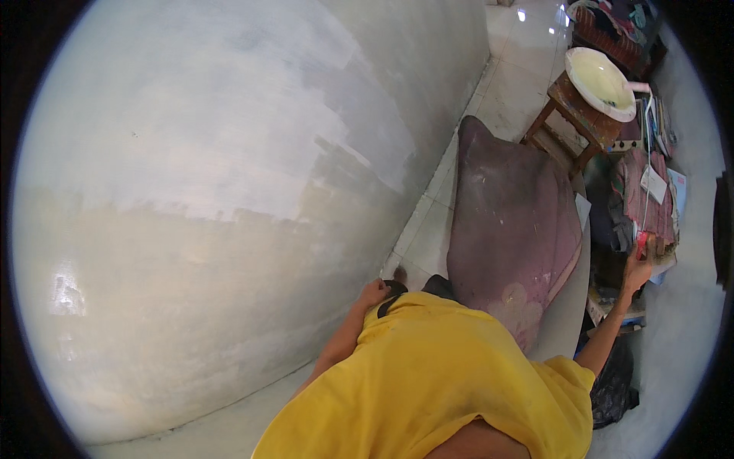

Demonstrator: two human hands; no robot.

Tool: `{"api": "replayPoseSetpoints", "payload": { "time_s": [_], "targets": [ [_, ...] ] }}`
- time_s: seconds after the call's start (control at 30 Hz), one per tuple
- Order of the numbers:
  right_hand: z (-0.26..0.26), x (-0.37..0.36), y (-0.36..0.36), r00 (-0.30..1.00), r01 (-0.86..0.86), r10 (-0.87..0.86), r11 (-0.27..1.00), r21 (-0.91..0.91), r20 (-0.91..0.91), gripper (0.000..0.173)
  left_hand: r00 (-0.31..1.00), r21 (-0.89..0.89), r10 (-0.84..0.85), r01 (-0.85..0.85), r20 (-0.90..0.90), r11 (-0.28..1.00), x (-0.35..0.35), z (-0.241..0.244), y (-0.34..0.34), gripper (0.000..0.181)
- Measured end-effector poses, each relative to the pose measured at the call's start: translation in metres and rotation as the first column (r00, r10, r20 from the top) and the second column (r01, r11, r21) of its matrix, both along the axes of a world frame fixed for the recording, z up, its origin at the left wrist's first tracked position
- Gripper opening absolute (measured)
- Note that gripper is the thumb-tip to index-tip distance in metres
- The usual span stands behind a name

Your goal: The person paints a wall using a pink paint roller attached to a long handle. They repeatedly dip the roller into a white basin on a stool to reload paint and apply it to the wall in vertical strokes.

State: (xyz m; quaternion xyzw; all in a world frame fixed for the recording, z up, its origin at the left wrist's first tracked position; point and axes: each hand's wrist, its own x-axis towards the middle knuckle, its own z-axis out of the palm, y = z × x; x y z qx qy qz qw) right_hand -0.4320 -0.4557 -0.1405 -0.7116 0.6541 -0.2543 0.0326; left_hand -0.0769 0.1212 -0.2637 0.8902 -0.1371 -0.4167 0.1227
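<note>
My right hand [637, 269] grips the red handle [642, 244] of a paint roller at the right. Its long pale rod [648, 166] runs up to a pinkish roller head [637, 87] beside the rim of a white basin [573, 56]. Pale yellowish paint [599, 77] is in the basin, which sits on a paint-spattered wooden stool [599, 123]. Down by my hip, near the wall, my left hand [375, 291] has its fingers curled; whether anything is in them is hard to make out. The wall [229, 172] shows lighter and darker coated patches.
A stained purple cover [510, 229] drapes over something in front of me. Along the right are piled cloths [642, 189], books [659, 129] and a black plastic bag [613, 390]. Clothes [613, 28] are heaped beyond the stool. Pale floor tiles [522, 80] run beside the wall.
</note>
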Motion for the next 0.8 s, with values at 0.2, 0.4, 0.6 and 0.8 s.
{"api": "replayPoseSetpoints", "payload": {
  "time_s": [0.2,0.4,0.6,0.8],
  "targets": [
    [-0.002,-0.016,0.018,0.9,-0.183,0.135,0.98,0.078,0.414,0.04,0.998,0.002,0.056,-0.056,-0.008,0.998,-0.007,-0.006,0.008,0.028],
    [0.026,0.016,0.06,0.745,-0.589,0.34,0.739,0.327,0.574,0.028,1.0,-0.007,0.017,-0.017,0.001,1.0,-0.013,0.003,0.01,0.027],
    [-0.007,0.095,0.085,0.661,-0.75,0.472,0.392,0.533,0.583,0.029,0.999,-0.016,0.033,-0.033,-0.02,0.999,-0.021,0.002,0.018,0.028],
    [-0.105,0.185,0.097,0.573,-0.667,0.778,0.258,0.699,0.259,0.039,0.994,-0.004,0.104,-0.104,0.034,0.995,-0.044,0.007,0.036,0.03]
  ]
}}
